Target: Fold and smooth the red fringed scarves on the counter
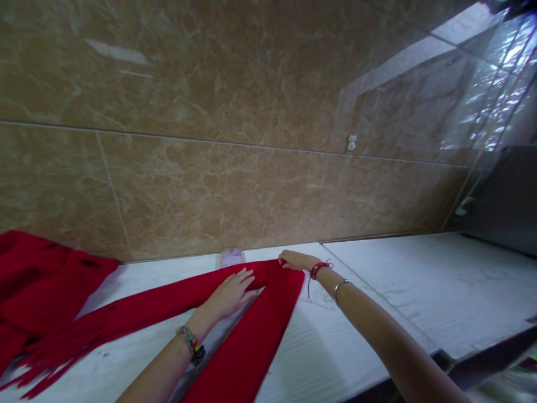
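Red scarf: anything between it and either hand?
Nothing visible. The left hand lies flat on the red scarf, and the right hand grips it at the bend. The small printed packet sits at the scarf's far edge, by the wall, not between scarf and hands.

one head-worn camera, near the hands [229,294], looks forward and down over table [403,274] and wall [218,190]

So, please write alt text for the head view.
The right hand pinches a long, red, fringed fabric scarf at its bend; the left hand rests on it. Bunched red cloth lies at left on the white wood-grain surface, before a brown marbled tile wall.
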Tool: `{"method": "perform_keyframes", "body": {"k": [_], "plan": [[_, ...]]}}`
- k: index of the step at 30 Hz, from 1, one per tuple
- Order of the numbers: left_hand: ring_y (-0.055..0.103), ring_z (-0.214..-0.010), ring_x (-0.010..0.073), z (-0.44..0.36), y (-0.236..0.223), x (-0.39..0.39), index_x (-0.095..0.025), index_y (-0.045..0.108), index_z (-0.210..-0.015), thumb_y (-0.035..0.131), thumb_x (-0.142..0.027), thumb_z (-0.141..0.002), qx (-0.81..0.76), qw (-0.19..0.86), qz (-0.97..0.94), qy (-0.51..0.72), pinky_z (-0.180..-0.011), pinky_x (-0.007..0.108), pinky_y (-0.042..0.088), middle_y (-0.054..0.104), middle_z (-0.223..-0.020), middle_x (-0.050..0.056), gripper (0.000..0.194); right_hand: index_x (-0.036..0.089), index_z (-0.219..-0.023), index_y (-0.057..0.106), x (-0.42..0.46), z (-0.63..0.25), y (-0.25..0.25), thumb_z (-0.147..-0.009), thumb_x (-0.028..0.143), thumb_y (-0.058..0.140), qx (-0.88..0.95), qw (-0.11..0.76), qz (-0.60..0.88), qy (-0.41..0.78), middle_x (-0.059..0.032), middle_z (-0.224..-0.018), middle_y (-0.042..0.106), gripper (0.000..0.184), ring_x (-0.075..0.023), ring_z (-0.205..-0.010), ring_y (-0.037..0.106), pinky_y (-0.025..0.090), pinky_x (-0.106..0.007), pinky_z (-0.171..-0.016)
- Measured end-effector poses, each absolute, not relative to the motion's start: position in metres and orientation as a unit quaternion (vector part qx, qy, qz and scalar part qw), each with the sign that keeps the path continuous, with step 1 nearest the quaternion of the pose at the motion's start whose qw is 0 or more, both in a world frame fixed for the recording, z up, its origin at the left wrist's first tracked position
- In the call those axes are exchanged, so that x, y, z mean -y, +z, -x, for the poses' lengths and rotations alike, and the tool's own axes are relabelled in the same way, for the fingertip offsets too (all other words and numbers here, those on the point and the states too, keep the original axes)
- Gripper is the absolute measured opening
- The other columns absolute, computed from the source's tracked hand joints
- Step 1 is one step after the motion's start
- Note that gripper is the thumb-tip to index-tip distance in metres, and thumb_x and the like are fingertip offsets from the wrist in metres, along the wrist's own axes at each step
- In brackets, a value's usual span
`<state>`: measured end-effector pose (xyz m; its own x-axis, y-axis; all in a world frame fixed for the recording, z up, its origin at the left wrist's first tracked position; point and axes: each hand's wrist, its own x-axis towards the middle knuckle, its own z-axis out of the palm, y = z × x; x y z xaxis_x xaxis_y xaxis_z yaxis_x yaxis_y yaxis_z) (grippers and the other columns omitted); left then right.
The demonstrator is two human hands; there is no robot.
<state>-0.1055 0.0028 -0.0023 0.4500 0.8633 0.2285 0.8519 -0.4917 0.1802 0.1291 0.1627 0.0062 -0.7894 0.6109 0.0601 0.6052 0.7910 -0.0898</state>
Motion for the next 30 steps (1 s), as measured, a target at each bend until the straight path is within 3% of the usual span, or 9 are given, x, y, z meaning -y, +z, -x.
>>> {"method": "perform_keyframes", "body": {"k": [4,7,11,15,18,24,30], "plan": [[0.017,-0.130,0.0209,0.107,-0.007,0.005,-0.022,0.031,-0.131,0.029,-0.042,-0.088,-0.493,0.035,-0.867,0.063,-0.105,0.042,0.014,0.029,-0.139,0.007,0.048,0.013,-0.094,0.058,-0.153,-0.127,-0.006,-0.073,0.007,0.050,0.930,0.095,0.353,0.027,-0.0107,-0.102,0.057,0.023,-0.0172,-0.095,0.053,0.041,-0.029,-0.083],[0.014,-0.131,0.0203,0.112,-0.004,0.018,-0.025,0.028,-0.132,0.026,-0.041,-0.089,-0.484,0.037,-0.874,0.040,-0.105,0.042,0.012,0.025,-0.141,0.005,0.047,0.012,-0.109,0.052,-0.136,-0.120,-0.010,-0.077,0.006,0.043,0.916,0.138,0.377,0.016,-0.0156,-0.125,0.042,0.034,-0.0211,-0.117,0.037,0.033,-0.036,-0.094],[0.013,-0.131,0.0188,0.134,-0.003,0.034,-0.028,0.021,-0.134,0.024,-0.047,-0.088,-0.495,0.023,-0.867,0.050,-0.105,0.040,0.014,0.020,-0.143,0.003,0.050,0.016,-0.128,0.036,-0.100,-0.096,-0.011,-0.086,0.025,0.036,0.929,0.172,0.328,0.029,-0.0125,-0.136,0.031,0.043,-0.0224,-0.127,0.022,0.026,-0.042,-0.100],[0.012,-0.131,0.0217,0.183,-0.011,0.059,-0.021,0.016,-0.136,0.023,-0.052,-0.086,-0.593,-0.013,-0.803,0.055,-0.104,0.042,0.018,0.016,-0.143,0.007,0.059,0.017,-0.135,0.024,-0.058,-0.062,-0.007,-0.088,0.042,0.030,0.955,0.139,0.259,0.042,-0.0102,-0.141,0.023,0.054,-0.0254,-0.130,0.014,0.020,-0.049,-0.102],[0.016,-0.130,0.0231,0.220,-0.017,0.083,-0.021,0.022,-0.135,0.022,-0.051,-0.086,-0.653,-0.008,-0.757,0.029,-0.103,0.044,0.018,0.021,-0.142,0.006,0.057,0.015,-0.136,0.023,-0.035,-0.036,-0.004,-0.089,0.044,0.027,0.969,0.118,0.217,0.029,-0.0108,-0.142,0.019,0.055,-0.0251,-0.130,0.012,0.016,-0.048,-0.103],[0.018,-0.130,0.0225,0.255,-0.014,0.108,-0.033,0.032,-0.130,0.019,-0.043,-0.089,-0.742,0.023,-0.669,0.041,-0.102,0.049,0.017,0.025,-0.141,-0.001,0.044,0.015,-0.135,0.026,-0.019,-0.007,-0.010,-0.088,0.042,0.029,0.982,0.067,0.173,0.031,-0.0107,-0.140,0.024,0.053,-0.0260,-0.129,0.018,0.018,-0.050,-0.102],[0.020,-0.128,0.0295,0.277,-0.015,0.106,-0.026,0.036,-0.129,0.021,-0.038,-0.088,-0.833,-0.024,-0.550,0.059,-0.098,0.056,0.018,0.026,-0.141,0.004,0.045,0.018,-0.135,0.025,-0.002,0.009,-0.003,-0.090,0.039,0.026,0.984,0.100,0.144,0.038,-0.0084,-0.140,0.025,0.049,-0.0222,-0.130,0.016,0.015,-0.048,-0.103]]}}
